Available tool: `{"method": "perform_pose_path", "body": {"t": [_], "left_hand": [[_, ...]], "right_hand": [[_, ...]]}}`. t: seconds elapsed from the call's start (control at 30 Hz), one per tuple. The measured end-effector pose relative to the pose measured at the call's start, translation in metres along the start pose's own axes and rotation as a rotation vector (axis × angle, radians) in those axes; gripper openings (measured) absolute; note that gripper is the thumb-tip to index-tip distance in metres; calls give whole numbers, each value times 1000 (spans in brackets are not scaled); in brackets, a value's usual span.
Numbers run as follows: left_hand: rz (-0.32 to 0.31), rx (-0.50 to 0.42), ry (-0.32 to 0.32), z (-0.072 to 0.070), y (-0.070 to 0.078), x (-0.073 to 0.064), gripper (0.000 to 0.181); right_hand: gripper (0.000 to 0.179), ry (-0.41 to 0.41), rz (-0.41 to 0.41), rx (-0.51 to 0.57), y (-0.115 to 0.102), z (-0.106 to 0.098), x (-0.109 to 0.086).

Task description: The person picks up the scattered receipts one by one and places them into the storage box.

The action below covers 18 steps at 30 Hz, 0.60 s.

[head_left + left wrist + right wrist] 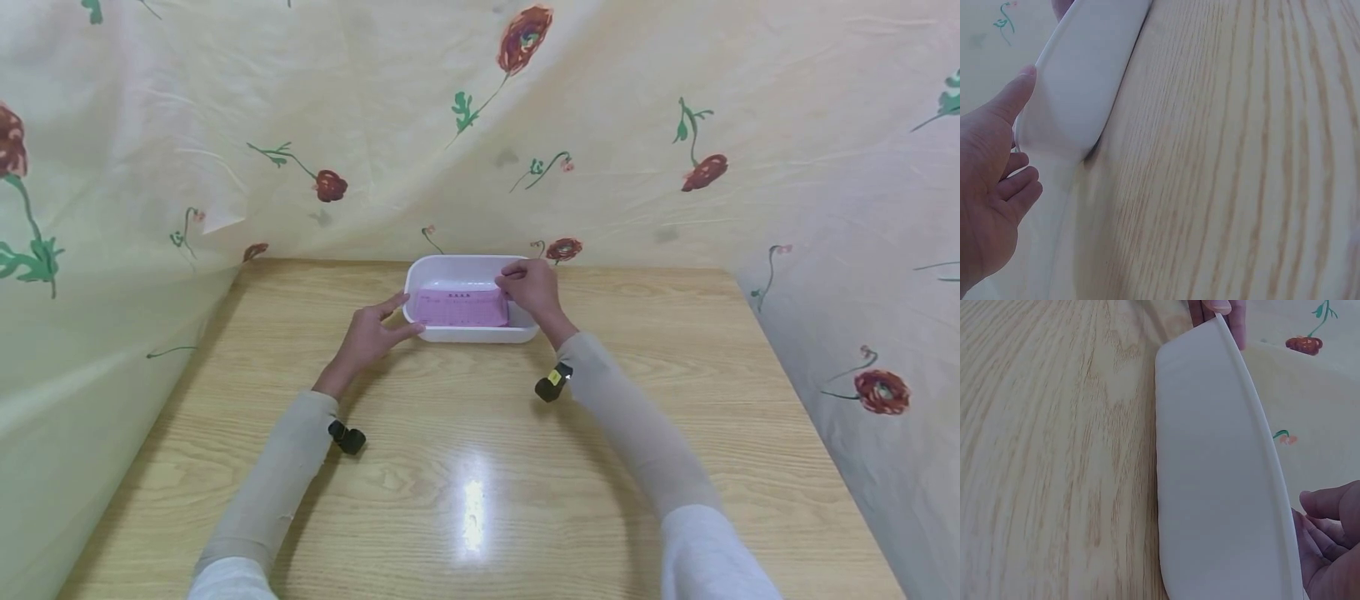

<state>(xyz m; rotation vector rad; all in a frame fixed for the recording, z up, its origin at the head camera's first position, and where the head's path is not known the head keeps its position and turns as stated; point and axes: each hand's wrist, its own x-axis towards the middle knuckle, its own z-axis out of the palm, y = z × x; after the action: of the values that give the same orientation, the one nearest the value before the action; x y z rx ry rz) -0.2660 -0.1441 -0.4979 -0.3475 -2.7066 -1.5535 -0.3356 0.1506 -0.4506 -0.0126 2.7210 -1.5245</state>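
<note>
A white plastic tub (480, 335) sits at the far edge of the table. Inside it lies a pink printed paper slip (461, 310), with dark lettering along its top. My left hand (369, 333) holds the tub's left end, thumb at the near corner and fingers at the far side; the left wrist view shows the thumb on the rim. Over the tub's right end, my right hand (534, 287) has curled fingers at the slip's upper right corner, seeming to pinch it. In the right wrist view the tub's wall (1219, 462) hides the slip and part of those fingers.
The wood-grained table (420, 417) stretches in front of the tub. A flower-patterned cloth (375, 125) hangs behind the table and along both sides. Small black cameras sit on both wrists (553, 383).
</note>
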Motion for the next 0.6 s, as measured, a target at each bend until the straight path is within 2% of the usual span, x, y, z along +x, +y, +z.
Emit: {"method": "perform_pose_path", "body": {"t": [0.3,0.6], "left_hand": [[10,17,-4,0,-1,2,78],[-2,-20,22,-5,-2,-6,81]], "right_hand": [[21,6,-19,167,4,-13,-11],[28,29,-39,271,5,-42,-39]]}}
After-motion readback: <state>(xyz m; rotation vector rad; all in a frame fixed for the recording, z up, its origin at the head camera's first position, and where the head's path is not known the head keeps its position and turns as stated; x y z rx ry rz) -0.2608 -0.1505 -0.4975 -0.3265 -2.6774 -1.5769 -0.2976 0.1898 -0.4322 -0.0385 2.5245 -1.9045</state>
